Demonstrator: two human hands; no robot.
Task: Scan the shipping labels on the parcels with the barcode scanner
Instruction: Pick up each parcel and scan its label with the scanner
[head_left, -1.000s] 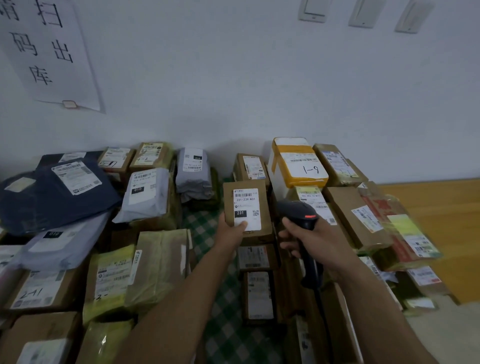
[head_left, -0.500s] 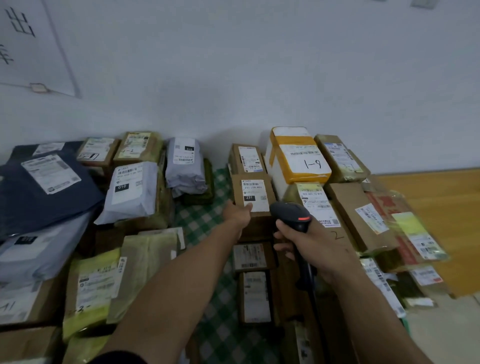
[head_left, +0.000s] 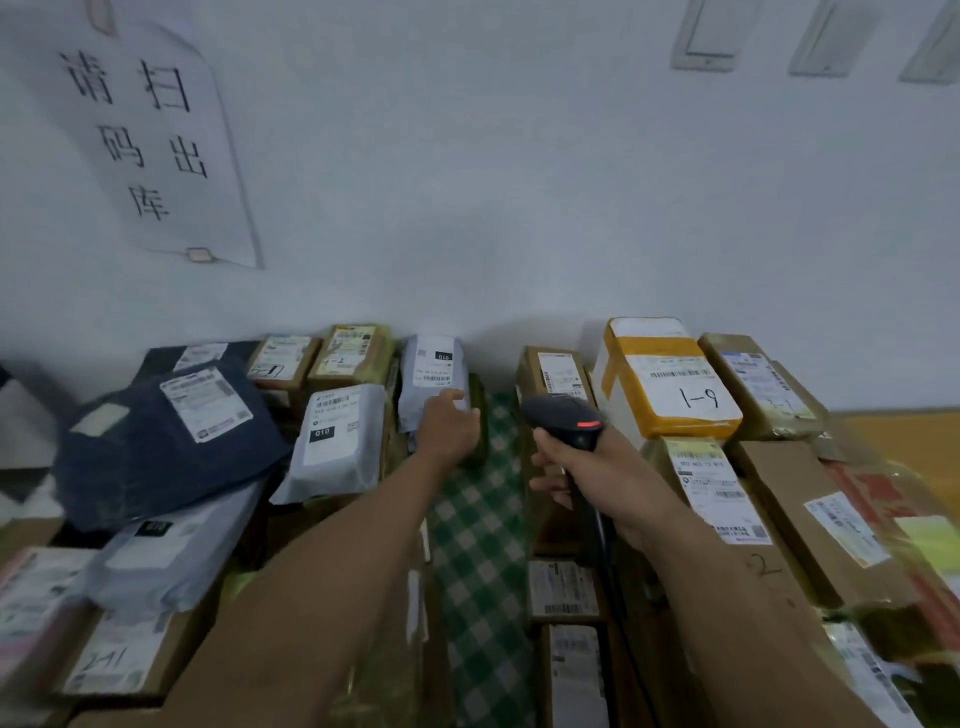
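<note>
My right hand (head_left: 602, 475) grips a black barcode scanner (head_left: 563, 418) with a red button, its head pointing away over the green checked cloth (head_left: 478, 525). My left hand (head_left: 451, 427) reaches forward and touches the lower right part of a grey plastic mailer (head_left: 431, 371) with a white label marked 010, which leans near the wall. The hand hides the mailer's lower end. A small brown box (head_left: 553, 371) with a label stands just behind the scanner.
Labelled parcels crowd both sides of the cloth strip: a dark blue bag (head_left: 156, 441) and a grey mailer (head_left: 332, 441) on the left, a yellow-taped box marked 1-9 (head_left: 670, 389) and brown cartons (head_left: 810, 519) on the right. A paper sign (head_left: 150, 140) hangs on the wall.
My left hand has let go of the small brown box and moved left and forward onto the grey mailer. The scanner hand has stayed roughly in place. The view has tilted up.
</note>
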